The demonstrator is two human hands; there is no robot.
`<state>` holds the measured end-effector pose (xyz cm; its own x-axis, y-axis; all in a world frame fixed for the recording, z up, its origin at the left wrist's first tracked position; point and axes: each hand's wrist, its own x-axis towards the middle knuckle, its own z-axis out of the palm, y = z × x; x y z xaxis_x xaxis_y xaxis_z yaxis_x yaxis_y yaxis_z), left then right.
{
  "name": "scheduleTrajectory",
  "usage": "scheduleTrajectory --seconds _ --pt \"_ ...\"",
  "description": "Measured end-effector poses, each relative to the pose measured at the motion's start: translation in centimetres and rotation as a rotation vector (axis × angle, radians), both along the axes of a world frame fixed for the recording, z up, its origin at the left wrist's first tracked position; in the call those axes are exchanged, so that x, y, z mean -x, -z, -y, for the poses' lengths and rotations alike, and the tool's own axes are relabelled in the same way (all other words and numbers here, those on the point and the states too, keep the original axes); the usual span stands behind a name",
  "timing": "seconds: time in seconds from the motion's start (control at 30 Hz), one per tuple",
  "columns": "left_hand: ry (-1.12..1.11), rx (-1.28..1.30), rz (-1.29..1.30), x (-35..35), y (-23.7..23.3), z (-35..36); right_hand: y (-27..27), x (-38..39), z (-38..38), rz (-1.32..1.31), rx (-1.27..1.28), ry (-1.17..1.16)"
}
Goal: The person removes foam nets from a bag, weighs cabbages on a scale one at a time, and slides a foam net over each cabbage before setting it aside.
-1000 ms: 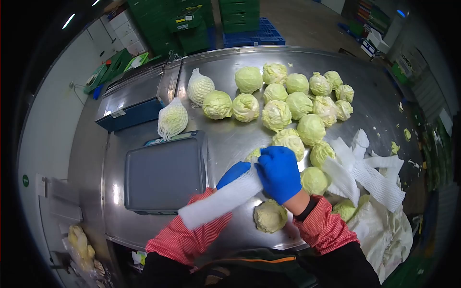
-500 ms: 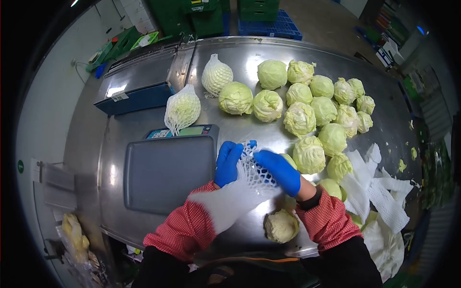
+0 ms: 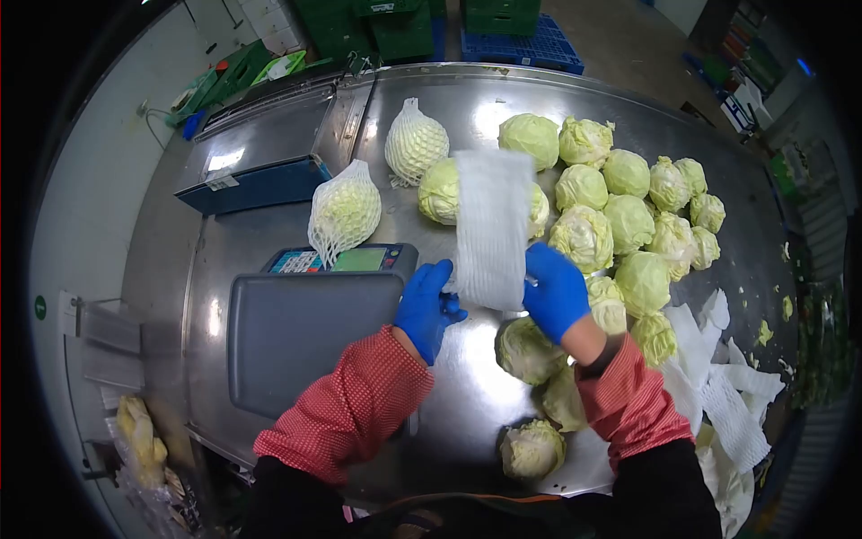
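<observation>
Green plastic crates [image 3: 501, 16] and a blue slatted pallet [image 3: 530, 47] stand on the floor beyond a broad, shiny stainless-steel table [image 3: 453, 395]; on its left side lie a dark-grey, flat-topped weighing scale [image 3: 314, 341] and, farther off, a steel machine with a blue front panel [image 3: 256, 186]; pale-green, round, leafy cabbage heads [image 3: 644, 282] crowd the middle and right, with loose white foam-net strips [image 3: 736, 418] at the right edge; two cabbages in white netting [image 3: 345, 211] rest behind the scale. The white, ribbed, flat foam-net sleeve [image 3: 492, 229] is raised over the table between the gloved hands, hiding part of the cabbages behind it; the blue-gloved right hand [image 3: 555, 289] appears closed on its lower right edge; the blue-gloved left hand [image 3: 427, 310] is half curled by its lower left corner, and whether those fingers grip the net I cannot tell. The step in hand looks like handling and opening out the net, with no cabbage in it that I can see; the next move seems to call for a sure hold on both edges, so the mouth can be spread evenly without tearing the mesh.
</observation>
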<state>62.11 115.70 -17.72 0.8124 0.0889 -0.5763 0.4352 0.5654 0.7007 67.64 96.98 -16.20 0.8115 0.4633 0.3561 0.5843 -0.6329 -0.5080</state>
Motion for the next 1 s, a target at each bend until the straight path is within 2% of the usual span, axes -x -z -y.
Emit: scheduleTrajectory --seconds 0.03,0.07,0.1,0.17,0.2,0.27,0.3,0.33,0.4,0.43,0.47,0.5,0.53,0.57,0.6,0.63,0.67,0.7,0.73,0.77,0.83,0.9,0.93,0.97,1.0 --pt "-0.022 -0.001 -0.031 -0.4 0.7 0.1 -1.7 0.6 -0.5 0.142 0.032 -0.074" --pt "-0.045 0.292 -0.118 -0.9 2.5 0.5 -3.5 1.4 -1.1 0.283 0.065 -0.150" --pt "0.100 0.096 0.040 -0.4 5.0 0.2 -4.5 2.3 -1.8 0.419 0.098 -0.225" --pt "0.284 -0.358 0.347 0.5 9.9 -0.3 -4.8 5.0 -3.1 0.057 0.084 -0.360" --pt "0.186 -0.328 0.324 -0.1 10.2 0.1 -3.9 6.4 -3.4 -0.256 -0.113 -0.329" --pt "-0.075 0.055 0.174 -0.1 4.2 1.2 -3.5 5.4 -3.0 -1.100 -0.630 -0.229" --pt "-0.237 0.409 0.041 0.8 -2.0 1.9 -3.6 4.8 -2.5 -1.519 -0.888 -0.158" --pt "-0.172 0.353 0.050 1.1 -1.8 1.8 -3.8 4.5 -1.3 -1.616 -0.832 -0.279" --pt "-0.039 0.239 0.077 2.0 -0.4 1.2 -2.5 4.4 -0.4 -1.577 -0.431 -0.462" --pt "0.027 0.350 0.085 2.0 0.9 0.7 -2.1 4.4 -0.1 -1.543 -0.231 -0.544" --pt "0.097 0.455 0.088 2.1 2.3 0.2 -2.1 4.2 0.1 -1.490 -0.355 -0.540" --pt "0.167 0.727 0.087 1.7 4.9 -0.6 -2.9 3.5 0.7 -1.393 -0.487 -0.502" --pt "0.240 0.997 0.088 1.0 4.3 -0.8 -3.4 2.8 1.0 -1.388 -0.745 -0.435" --pt "0.337 0.657 0.166 1.1 3.5 -1.1 -3.7 1.8 1.4 -1.365 -1.003 -0.367" --pt "0.436 0.308 0.209 1.0 -0.2 -0.9 -3.6 0.2 2.3 -1.428 -1.025 -0.340" --pt "0.551 0.210 0.167 0.6 -0.6 -1.5 -3.4 -1.5 3.0 -1.490 -1.049 -0.313" --pt "0.664 0.111 0.121 0.4 -0.8 -2.7 -3.1 -3.0 3.1 -1.450 -0.966 -0.315" --pt "0.772 0.009 0.075 -0.1 -1.0 -3.6 -2.2 -5.1 2.6 -1.265 -0.766 -0.297" --pt "0.763 0.102 -0.015 -1.3 -1.1 -4.1 -0.8 -7.7 1.9 -1.076 -0.571 -0.274" --pt "0.647 0.069 -0.038 -2.8 -0.2 -4.1 -0.3 -9.8 1.2 -0.884 -0.381 -0.246" --pt "0.418 0.002 -0.075 -7.3 3.4 -4.3 -1.4 -12.6 -2.3 -0.536 -0.111 0.005" --pt "0.285 -0.285 -0.120 -13.3 4.4 -6.1 -2.9 -14.7 -5.3 -0.307 0.171 0.059" --pt "0.226 -0.671 -0.128 -15.3 4.5 -6.8 -3.3 -15.7 -6.2 -0.192 0.308 0.089" --pt "0.154 -1.056 -0.133 -16.8 4.7 -7.5 -2.8 -17.0 -6.9 -0.225 0.330 0.102" --pt "0.216 -0.946 -0.184 -18.4 6.1 -9.3 -1.4 -18.5 -7.6 -0.259 0.350 0.116"
